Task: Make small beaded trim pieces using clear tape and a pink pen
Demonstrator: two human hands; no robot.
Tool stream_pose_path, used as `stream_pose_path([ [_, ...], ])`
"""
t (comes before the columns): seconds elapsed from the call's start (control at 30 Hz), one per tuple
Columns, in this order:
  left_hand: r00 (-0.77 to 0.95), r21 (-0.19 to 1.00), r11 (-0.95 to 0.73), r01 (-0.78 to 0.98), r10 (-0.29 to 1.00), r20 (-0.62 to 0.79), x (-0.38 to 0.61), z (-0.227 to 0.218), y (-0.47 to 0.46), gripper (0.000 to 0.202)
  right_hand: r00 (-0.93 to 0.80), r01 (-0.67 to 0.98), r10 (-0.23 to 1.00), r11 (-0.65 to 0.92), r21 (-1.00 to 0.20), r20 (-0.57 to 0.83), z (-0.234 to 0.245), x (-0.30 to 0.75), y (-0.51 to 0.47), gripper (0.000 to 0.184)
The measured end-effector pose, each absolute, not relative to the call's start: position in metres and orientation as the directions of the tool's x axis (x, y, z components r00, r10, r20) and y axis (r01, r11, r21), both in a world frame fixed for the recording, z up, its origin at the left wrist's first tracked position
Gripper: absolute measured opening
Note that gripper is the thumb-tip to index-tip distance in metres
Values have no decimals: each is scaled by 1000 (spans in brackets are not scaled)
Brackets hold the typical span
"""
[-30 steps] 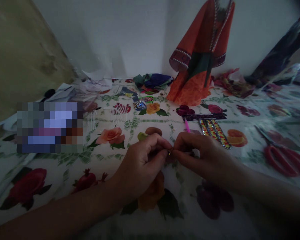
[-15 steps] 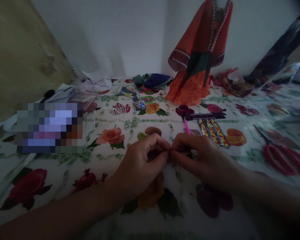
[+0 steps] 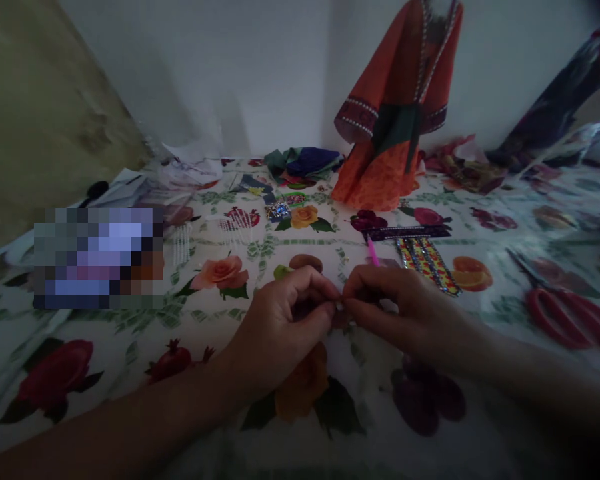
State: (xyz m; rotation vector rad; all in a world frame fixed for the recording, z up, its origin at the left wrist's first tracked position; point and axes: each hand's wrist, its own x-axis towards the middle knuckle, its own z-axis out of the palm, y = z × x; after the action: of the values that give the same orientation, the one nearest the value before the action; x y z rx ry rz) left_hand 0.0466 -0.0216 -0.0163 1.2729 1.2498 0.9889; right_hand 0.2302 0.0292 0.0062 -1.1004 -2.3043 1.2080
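Note:
My left hand (image 3: 293,310) and my right hand (image 3: 397,297) meet fingertip to fingertip above the table. Both are closed in a pinch. Between the fingertips a tiny pale speck (image 3: 339,305) shows, too small and dark to name. Just beyond my right hand, a pink pen-like stick (image 3: 373,252) points away from me. A dark trim strip with a beaded edge (image 3: 410,232) lies past it, and yellow-and-red patterned strips with glittering edges (image 3: 430,265) reach from it toward my right hand.
Red-handled scissors (image 3: 560,310) lie at the right. A small orange robe (image 3: 390,127) stands at the back by the wall, with folded blue and green cloth (image 3: 305,162) beside it. Strings of white beads (image 3: 183,243) and papers (image 3: 123,187) are on the left of the flowered tablecloth (image 3: 180,427).
The fingertips have parted very slightly, and a tiny pale speck now shows between them. Otherwise both hands stay in nearly the same place.

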Motion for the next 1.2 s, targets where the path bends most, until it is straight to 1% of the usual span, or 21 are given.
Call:
stream_pose_path([
  [0.2,126,986,89,143,986,-107,48,-15,-21,4,-653,480,754,341,-809,-70,4,229,28,11],
  [0.47,104,989,95,115,989,-107,46,-16,-21,5,-644,493,761,337,-802,-76,8,230,27,14],
  [0.7,79,985,80,151,993,-93,42,-17,-19,4,-647,448,752,235,-863,-131,10,229,30,16],
  [0.87,58,987,96,131,993,-104,41,-19,-20,3,-626,425,763,156,-892,-164,11,230,31,9],
  [0.93,61,990,101,102,992,-108,40,-22,-21,3,-611,421,778,161,-893,-148,11,231,32,7],
  [1.03,67,992,106,62,992,-110,38,-26,-21,3,-609,428,783,187,-884,-129,11,233,34,9],
  [1.2,86,993,114,22,990,-115,37,-29,-21,4,-631,428,772,268,-863,-73,11,235,36,11],
])
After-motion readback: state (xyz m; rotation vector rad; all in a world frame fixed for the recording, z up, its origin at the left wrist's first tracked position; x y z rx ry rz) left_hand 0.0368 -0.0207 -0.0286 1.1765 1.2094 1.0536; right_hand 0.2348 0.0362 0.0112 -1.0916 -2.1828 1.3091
